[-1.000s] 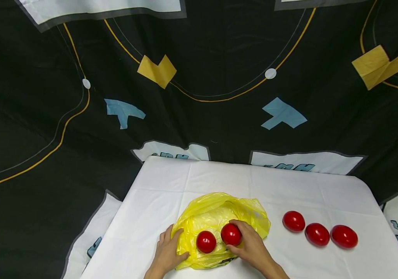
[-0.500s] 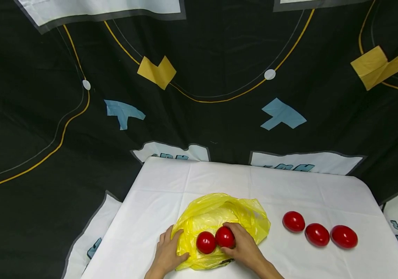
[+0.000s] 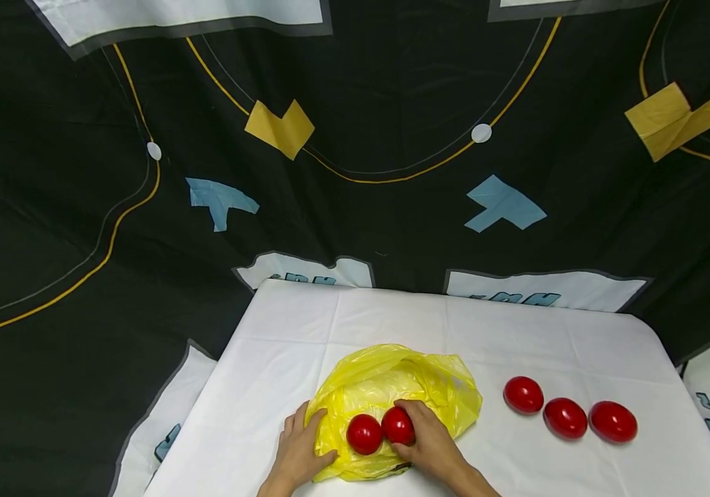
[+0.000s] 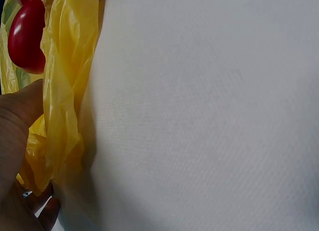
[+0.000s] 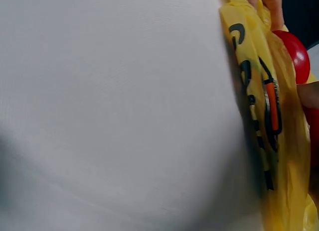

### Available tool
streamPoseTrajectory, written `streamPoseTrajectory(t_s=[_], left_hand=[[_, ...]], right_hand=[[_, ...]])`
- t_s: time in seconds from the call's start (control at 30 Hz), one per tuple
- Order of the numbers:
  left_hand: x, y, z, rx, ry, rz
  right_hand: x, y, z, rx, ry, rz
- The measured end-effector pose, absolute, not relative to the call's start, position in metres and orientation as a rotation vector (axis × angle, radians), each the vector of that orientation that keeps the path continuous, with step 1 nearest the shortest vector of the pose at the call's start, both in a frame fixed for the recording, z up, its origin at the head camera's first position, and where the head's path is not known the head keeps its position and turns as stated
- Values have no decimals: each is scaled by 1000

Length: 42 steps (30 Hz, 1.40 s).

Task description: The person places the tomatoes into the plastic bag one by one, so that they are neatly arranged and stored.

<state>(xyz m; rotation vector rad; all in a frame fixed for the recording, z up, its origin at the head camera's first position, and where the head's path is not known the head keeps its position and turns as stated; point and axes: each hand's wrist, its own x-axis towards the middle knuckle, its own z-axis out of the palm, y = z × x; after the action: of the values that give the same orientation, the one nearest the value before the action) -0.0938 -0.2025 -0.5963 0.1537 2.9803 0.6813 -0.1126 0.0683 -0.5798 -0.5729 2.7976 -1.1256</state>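
A crumpled yellow plastic bag lies spread on the white table. On it sit two red balls side by side, the left one and the right one. My right hand grips the right ball from its right side. At the bag's left edge my left hand holds the plastic between thumb and fingers; the left wrist view shows the thumb inside the yellow bag and fingers outside. Dark and orange print marks the bag's near side in the right wrist view.
Right of the bag, three more red balls lie in a row: one, a middle one and a far-right one. The white table ends against a dark patterned cloth.
My right hand has moved left with its ball, bringing it up beside the other one, which has shifted slightly. My left hand has stayed at the bag's edge.
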Motion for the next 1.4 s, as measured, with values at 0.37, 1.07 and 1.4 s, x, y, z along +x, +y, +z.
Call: streamPoseTrajectory(t_s=[0.37,1.07,1.4], left_hand=[[-95,-202,-595,152,2970,680],[-97,-203,-598,131,2950,692],[-95,-204,-596,164,2951,679]], right_hand=[[-112,65,-588,-547,2787,-1062],[-113,64,-589,-578,2806,-1030],[-110,65,-578,-543,2815,-1030]])
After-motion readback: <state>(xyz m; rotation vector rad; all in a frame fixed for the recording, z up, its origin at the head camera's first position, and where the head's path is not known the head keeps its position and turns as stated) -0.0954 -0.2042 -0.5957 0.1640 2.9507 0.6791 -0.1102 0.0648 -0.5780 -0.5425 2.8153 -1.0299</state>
